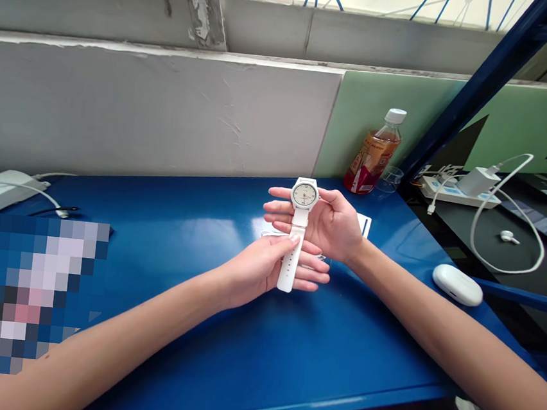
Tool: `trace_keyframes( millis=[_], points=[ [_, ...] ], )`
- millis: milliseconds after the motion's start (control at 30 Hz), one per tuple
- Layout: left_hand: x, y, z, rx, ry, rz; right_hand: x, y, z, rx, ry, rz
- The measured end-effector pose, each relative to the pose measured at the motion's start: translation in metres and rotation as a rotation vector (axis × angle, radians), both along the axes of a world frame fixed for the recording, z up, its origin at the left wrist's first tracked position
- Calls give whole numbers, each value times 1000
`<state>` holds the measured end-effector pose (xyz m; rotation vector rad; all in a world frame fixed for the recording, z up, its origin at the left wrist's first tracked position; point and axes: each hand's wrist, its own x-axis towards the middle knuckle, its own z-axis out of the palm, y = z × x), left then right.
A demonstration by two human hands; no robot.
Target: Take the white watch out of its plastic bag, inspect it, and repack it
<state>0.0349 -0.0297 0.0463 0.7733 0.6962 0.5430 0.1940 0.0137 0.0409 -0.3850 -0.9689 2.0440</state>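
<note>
Above the blue desk (167, 349), out past its near edge, here's the white watch (300, 218), dial facing up! The right hand (336, 227) has its palm behind the case, thumb at the dial's side, remaining fingers spread; the left hand (258, 265) pinches the lower strap, thumb on top, fingers behind. Marks ring that dial, too small to read from where I'm standing. Farther back comes the bottle (373, 153): white cap on, reddish-amber drink inside, orange-and-red label (crowded with print, none of which I can make out). Just beside it, a small clear cup (391, 179), contents impossible to tell. Over near the right edge lies a rounded white case (458, 284), lid down. And beyond the blue post (478, 92), pale characters, partly hidden, on a dark panel (468, 141), then a power strip (449, 192) carrying a white charger (479, 183).
</note>
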Motion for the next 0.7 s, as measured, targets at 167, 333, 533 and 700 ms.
trace_keyframes(
  millis=[167, 333, 533, 700],
  points=[
    [-1, -1, 0, 31, -7, 24, 3, 1, 2, -53, 9, -38],
    [-1, -2, -2, 89, 16, 78, 8, 4, 5, -117, 59, -106],
    [-1, -3, 0, 120, 2, 40, 6, 5, -1, -164, 90, -255],
    [-1, -3, 1, 64, -86, -35, 3, 5, -2, -51, 51, -262]
  ],
)
